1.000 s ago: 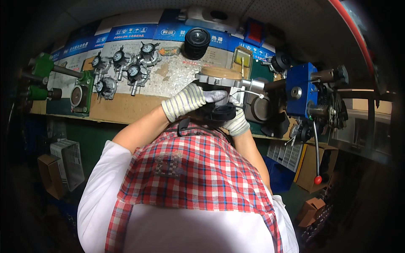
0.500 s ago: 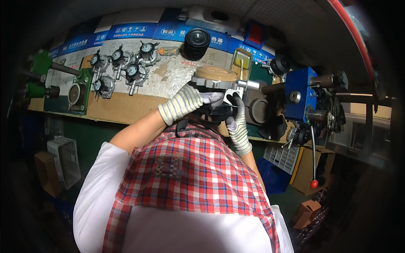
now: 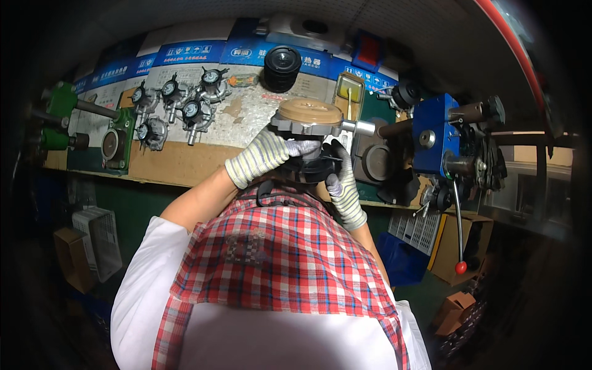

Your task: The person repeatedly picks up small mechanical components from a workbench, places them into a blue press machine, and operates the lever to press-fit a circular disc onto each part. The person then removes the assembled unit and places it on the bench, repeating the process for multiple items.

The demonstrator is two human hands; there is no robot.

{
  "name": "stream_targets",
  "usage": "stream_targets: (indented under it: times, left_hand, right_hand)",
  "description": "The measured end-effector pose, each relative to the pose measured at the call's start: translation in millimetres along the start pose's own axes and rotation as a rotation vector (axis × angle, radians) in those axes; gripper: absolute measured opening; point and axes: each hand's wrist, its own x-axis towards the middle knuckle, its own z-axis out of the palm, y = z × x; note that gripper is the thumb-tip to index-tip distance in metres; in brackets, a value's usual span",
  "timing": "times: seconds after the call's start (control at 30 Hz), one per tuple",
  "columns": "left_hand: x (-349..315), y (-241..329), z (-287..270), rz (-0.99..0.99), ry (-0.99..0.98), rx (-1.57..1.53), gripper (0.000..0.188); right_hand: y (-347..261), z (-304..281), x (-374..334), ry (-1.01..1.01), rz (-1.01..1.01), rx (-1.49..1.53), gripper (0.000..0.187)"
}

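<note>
A person in a red checked apron (image 3: 271,259) stands before me at a worktop (image 3: 179,163). Between the hands, at the worktop's near side, is a round metal assembly (image 3: 308,117) with a tan disc on top, a silver pipe (image 3: 365,128) pointing right and a dark lower part. The left hand (image 3: 259,157), in a striped glove, is closed around the assembly just below the disc. The right hand (image 3: 345,188), gloved alike, is at the right of the dark lower part, thumb and fingers apart; I cannot tell whether it grips anything. Beyond, to the left, lie five silver-and-black parts (image 3: 192,111) near a green fixture (image 3: 125,139). A black ribbed cylinder (image 3: 282,69) stands behind the assembly. To the right is a blue press (image 3: 430,135) with a red-knobbed lever (image 3: 459,228).
</note>
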Motion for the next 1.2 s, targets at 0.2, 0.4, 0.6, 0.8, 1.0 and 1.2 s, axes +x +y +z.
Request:
stream_targets:
  times: [0.2, 0.4, 0.6, 0.8, 1.0, 1.2]
  left_hand:
    - [-4.4, 1.9, 22.9, -0.163, -0.035, -0.022, 0.054]
    - [15.0, -21.3, 71.3, -0.331, -0.109, -0.131, 0.041]
    - [49.3, -81.1, 159.9, -0.929, -0.267, -0.453, 0.044]
    - [75.7, -114.5, 235.2, -1.120, -0.738, -0.454, 0.075]
    - [75.0, -132.4, 195.7, -0.911, -0.460, -0.279, 0.064]
    - [32.8, -149.3, 97.5, -0.742, 0.093, -0.271, 0.064]
  right_hand:
    - [-3.5, -16.0, -23.4, 0.028, 0.042, 0.097, 0.093]
    - [-19.7, -54.1, -72.3, 0.088, 0.011, -0.211, 0.113]
    - [-6.2, -108.2, -116.0, 0.345, -0.026, -0.524, 0.080]
    - [-12.9, -218.0, -151.6, 0.927, 0.378, -0.075, 0.043]
    - [-14.7, -382.0, -106.1, 0.997, 0.180, -0.111, 0.053]
    - [-55.1, -465.2, 39.3, 0.843, 0.323, -0.052, 0.061]
